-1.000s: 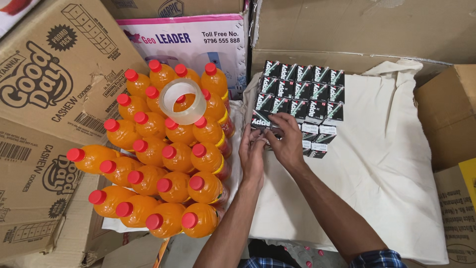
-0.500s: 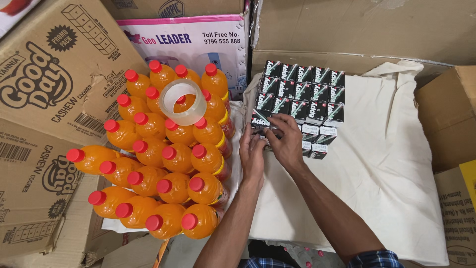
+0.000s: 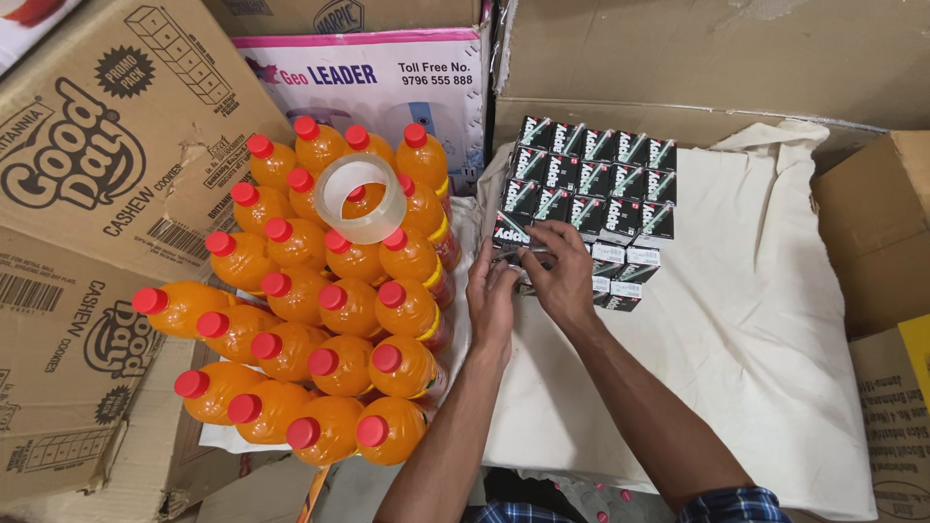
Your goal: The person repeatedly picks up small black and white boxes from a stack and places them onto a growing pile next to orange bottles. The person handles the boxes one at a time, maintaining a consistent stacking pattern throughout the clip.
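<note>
Several small black-and-green boxes [image 3: 593, 186] stand in tight rows on a white cloth [image 3: 736, 320]. My left hand [image 3: 491, 300] and my right hand [image 3: 560, 273] meet at the near left corner of the rows. Both pinch one small black box [image 3: 513, 235] there, with fingers curled over it. A few boxes with white ends [image 3: 625, 263] lie just right of my right hand.
Several orange bottles with red caps [image 3: 329, 300] stand packed to the left, a clear tape roll [image 3: 360, 198] resting on top. Brown cardboard cartons [image 3: 87, 184] line the left side, another carton [image 3: 877, 228] sits at the right, and a pink-and-white printed box [image 3: 387, 82] stands behind the bottles.
</note>
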